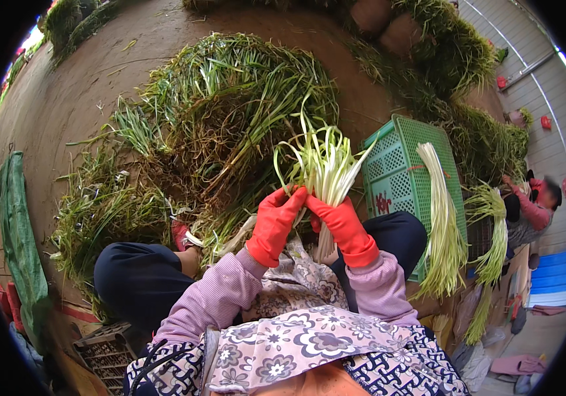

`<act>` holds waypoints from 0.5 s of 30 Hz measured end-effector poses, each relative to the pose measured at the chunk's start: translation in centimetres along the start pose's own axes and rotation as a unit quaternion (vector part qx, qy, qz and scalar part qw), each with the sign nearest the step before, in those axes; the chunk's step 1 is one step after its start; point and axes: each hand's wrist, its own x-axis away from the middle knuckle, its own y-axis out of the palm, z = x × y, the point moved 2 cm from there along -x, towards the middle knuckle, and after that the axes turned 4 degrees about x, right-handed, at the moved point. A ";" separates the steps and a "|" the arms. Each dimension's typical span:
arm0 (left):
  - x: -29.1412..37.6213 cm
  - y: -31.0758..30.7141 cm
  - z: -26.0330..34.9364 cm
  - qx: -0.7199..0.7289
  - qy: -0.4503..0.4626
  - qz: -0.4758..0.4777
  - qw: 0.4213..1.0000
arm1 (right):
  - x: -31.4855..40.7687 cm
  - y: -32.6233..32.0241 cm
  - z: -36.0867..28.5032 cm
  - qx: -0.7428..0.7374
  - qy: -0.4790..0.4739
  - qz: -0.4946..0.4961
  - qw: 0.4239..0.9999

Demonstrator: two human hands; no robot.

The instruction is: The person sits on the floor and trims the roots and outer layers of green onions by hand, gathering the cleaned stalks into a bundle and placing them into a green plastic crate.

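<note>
My right hand [341, 225], in a red rubber glove, grips a bunch of pale, white-and-green chive-like stalks [332, 171]. The curled tips fan out beyond the fingers, and the lower stalks hang below the palm over my lap. My left hand [278, 222], gloved the same way, has its fingertips pinched at the bunch's left side, where a thin green leaf [277, 166] bends down into them. Thumbs and fingertips of both hands nearly touch. A tied bundle of pale stalks [439, 222] lies on an upturned green plastic crate [424, 131] to the right.
Before me rises a large heap of uncleaned greens [243, 99] with brown roots. Loose trimmings [109, 218] spread leftward, near a green woven sack [20, 237]. A dark crate [107, 344] stands lower left. Another person [530, 208] sits at the right beside more pale bundles [495, 237].
</note>
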 end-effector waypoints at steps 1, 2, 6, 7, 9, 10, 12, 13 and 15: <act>-0.3 0.0 -0.1 0.051 -0.002 -0.004 0.999 | 0.0 0.0 0.1 -0.012 0.009 0.017 1.000; -0.4 -0.2 -0.2 0.097 0.002 0.048 0.994 | -0.1 -0.1 0.1 -0.029 0.038 0.018 0.999; -0.2 0.1 0.3 0.164 0.065 -0.018 0.984 | -0.4 -0.4 -0.2 -0.130 0.012 0.000 0.991; -0.1 0.1 0.6 0.097 0.063 -0.014 0.993 | -0.5 -0.8 -0.4 -0.162 -0.003 0.022 0.987; 0.4 0.0 1.4 -0.042 0.041 -0.023 0.998 | -0.6 -1.5 -1.0 -0.214 -0.023 0.032 0.976; 0.7 -0.1 1.9 -0.113 0.048 -0.055 0.991 | -0.8 -1.9 -1.4 -0.210 -0.048 0.054 0.975; 1.4 -0.2 2.6 -0.146 0.057 -0.099 0.983 | -0.9 -3.1 -2.3 -0.189 -0.042 0.052 0.980; 1.8 -0.3 2.7 -0.170 0.066 -0.124 0.975 | -1.0 -3.7 -2.8 -0.151 -0.044 0.052 0.986; 2.4 -1.4 2.5 -0.150 0.058 -0.114 0.980 | -1.5 -5.1 -3.7 -0.152 -0.097 0.035 0.983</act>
